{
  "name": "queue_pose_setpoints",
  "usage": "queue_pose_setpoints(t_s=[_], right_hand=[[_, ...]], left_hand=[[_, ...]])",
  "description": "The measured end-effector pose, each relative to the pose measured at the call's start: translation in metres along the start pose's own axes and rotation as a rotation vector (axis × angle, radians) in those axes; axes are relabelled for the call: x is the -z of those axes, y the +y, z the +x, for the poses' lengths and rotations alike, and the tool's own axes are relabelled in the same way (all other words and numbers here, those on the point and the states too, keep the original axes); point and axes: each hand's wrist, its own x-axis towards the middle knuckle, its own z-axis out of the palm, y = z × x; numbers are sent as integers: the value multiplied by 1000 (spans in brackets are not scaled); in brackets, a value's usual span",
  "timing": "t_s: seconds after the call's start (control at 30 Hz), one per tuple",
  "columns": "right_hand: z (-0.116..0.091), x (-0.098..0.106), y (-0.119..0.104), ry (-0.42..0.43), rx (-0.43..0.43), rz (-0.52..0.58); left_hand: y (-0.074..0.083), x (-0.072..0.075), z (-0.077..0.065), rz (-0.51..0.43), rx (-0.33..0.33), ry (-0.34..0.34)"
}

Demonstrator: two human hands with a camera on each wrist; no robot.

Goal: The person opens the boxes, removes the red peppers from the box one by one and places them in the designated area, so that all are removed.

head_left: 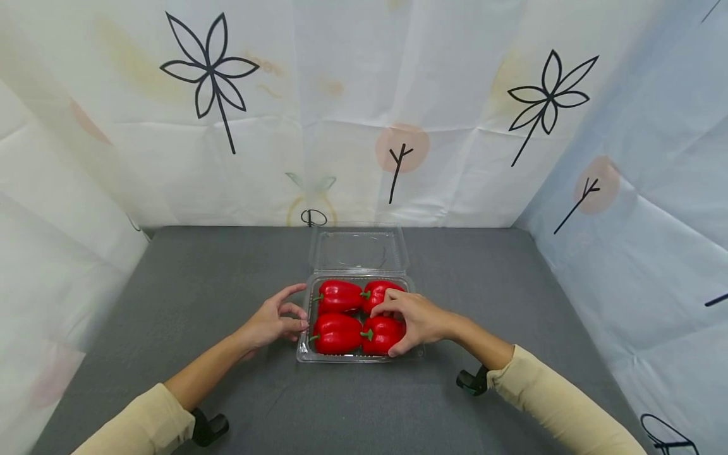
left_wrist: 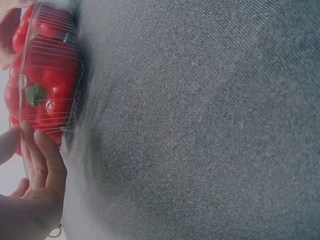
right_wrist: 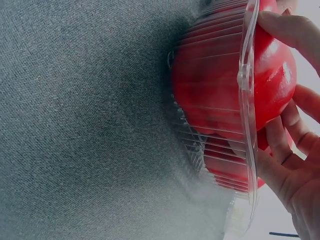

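Observation:
Several red bell peppers with green stems sit in two rows inside a clear plastic clamshell container (head_left: 355, 359), its lid (head_left: 359, 249) folded back. My right hand (head_left: 418, 318) grips the front right bell pepper (head_left: 382, 336), thumb at its near side and fingers over its far side. In the right wrist view that pepper (right_wrist: 275, 75) rises above the container's ribbed wall. My left hand (head_left: 279, 321) rests at the container's left side. The left wrist view has its fairly straight fingers (left_wrist: 49, 155) at the rim, beside a pepper (left_wrist: 50, 95) inside.
A grey cloth-covered table (head_left: 227, 265) lies under the container. White fabric walls (head_left: 341, 114) with printed flowers and trees stand behind it and on both sides. The open lid lies toward the table's back edge.

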Motion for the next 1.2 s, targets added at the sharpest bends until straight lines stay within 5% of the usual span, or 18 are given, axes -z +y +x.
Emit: queue_pose_setpoints(t_s=[1.2], right_hand=[[-3, 0, 5, 48, 50, 96]], left_hand=[[5, 2, 0, 29, -4, -11]])
